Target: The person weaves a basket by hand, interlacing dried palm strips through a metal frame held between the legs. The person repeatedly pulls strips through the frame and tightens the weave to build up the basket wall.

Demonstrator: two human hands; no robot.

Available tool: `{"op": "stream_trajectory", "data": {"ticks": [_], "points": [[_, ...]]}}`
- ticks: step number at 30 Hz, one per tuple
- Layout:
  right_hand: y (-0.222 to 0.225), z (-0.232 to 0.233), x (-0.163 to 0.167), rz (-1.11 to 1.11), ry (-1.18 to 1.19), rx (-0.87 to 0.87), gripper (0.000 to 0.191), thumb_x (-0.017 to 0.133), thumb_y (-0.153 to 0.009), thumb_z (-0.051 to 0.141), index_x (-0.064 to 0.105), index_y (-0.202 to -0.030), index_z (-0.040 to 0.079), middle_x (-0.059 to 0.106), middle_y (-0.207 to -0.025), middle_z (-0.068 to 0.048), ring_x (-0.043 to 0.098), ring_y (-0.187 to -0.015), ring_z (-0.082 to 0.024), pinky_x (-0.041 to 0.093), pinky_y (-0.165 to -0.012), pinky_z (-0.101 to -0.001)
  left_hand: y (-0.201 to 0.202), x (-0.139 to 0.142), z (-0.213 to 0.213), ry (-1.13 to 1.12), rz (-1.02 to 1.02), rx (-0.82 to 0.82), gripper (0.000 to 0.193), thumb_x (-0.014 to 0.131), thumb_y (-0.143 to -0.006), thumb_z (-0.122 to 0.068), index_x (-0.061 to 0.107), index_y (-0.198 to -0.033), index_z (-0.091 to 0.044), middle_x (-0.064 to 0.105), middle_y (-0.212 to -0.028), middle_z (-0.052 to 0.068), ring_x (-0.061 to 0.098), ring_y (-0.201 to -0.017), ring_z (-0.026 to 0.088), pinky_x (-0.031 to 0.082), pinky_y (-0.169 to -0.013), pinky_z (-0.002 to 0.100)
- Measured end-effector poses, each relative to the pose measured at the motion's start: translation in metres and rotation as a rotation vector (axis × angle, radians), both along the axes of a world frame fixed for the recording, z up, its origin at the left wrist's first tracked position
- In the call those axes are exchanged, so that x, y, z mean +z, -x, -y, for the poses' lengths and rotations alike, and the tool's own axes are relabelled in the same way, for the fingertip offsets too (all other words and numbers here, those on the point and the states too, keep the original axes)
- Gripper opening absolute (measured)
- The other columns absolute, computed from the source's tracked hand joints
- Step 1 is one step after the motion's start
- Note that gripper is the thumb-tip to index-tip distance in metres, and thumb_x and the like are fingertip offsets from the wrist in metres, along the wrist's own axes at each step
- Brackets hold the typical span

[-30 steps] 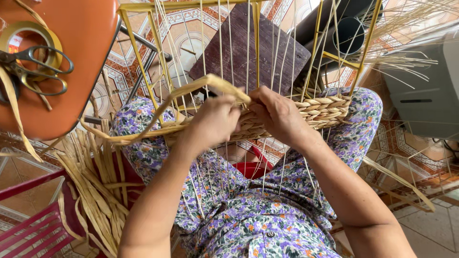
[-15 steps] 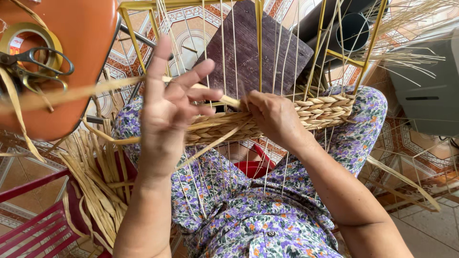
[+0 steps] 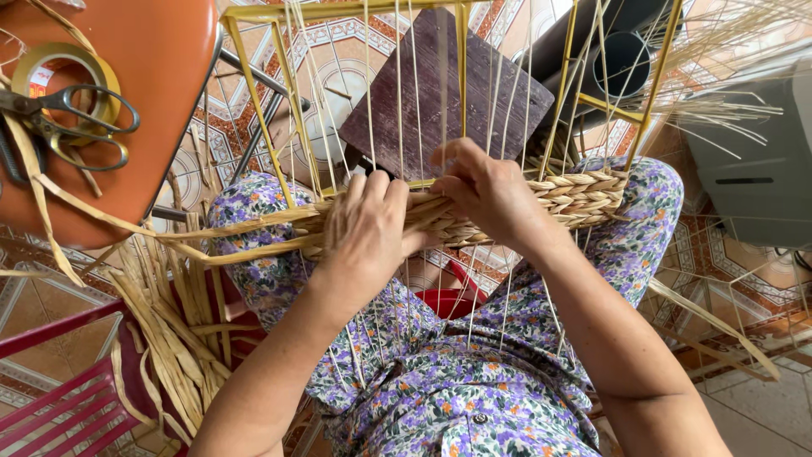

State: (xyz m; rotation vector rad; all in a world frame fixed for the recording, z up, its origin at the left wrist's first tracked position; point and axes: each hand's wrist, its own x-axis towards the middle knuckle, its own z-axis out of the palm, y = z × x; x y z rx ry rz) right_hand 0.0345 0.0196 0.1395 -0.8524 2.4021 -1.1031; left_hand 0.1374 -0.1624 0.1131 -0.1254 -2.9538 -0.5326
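Your left hand (image 3: 368, 233) lies palm down on the woven straw band (image 3: 524, 207), with the fingers close together and pointing away from you, pressing the loose straw strands (image 3: 211, 241) against the weave. You do not pinch with this hand; it is flat and only a little curled over the band. Your right hand (image 3: 491, 195) is just beside it, touching the same band from the right, with the fingers bent downward among the thin upright strings (image 3: 399, 101). The fingertips are hidden behind the knuckles, so I cannot tell exactly which strand they grip. Both forearms come up from the lower edge of the view and meet at the work.

The band is stretched across the yellow metal frame (image 3: 288, 101), which rests on your knees in the flowered dress (image 3: 457, 398), in the middle of the view.

Half a second ago your left hand was lifted above the band with the fingers spread wide and a strand pulled out to the left. Now it has come down and closed on the weave, and the strand lies low across your left knee. Your right hand has stayed in nearly the same place.

On the orange chair seat (image 3: 161, 93) at the upper left lie scissors (image 3: 68, 118) and a roll of tape (image 3: 63, 76).
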Motion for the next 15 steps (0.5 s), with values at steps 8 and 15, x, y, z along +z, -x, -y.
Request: {"op": "stream_trajectory", "data": {"ticks": [8, 15], "points": [[-0.007, 0.004, 0.017, -0.281, 0.108, 0.267, 0.024, 0.072, -0.092, 0.010, 0.071, -0.114, 0.001, 0.074, -0.097, -0.013, 0.073, -0.083, -0.021, 0.063, -0.070, -0.0307, 0.009, -0.001, 0.019, -0.109, 0.105, -0.147, 0.012, 0.069, -0.104, -0.011, 0.060, -0.106, -0.003, 0.062, -0.090, 0.007, 0.063, -0.076, 0.016, 0.058, -0.062, 0.030], [-0.001, 0.013, 0.003, -0.153, -0.035, 0.196, 0.019, 0.072, -0.094, 0.017, 0.066, -0.103, 0.001, 0.073, -0.090, -0.014, 0.074, -0.079, -0.029, 0.059, -0.067, -0.0406, -0.018, 0.077, 0.025, -0.160, -0.402, -0.157, 0.029, 0.076, -0.083, -0.034, 0.066, -0.096, -0.011, 0.067, -0.089, 0.004, 0.065, -0.082, 0.023, 0.058, -0.067, 0.039]]}}
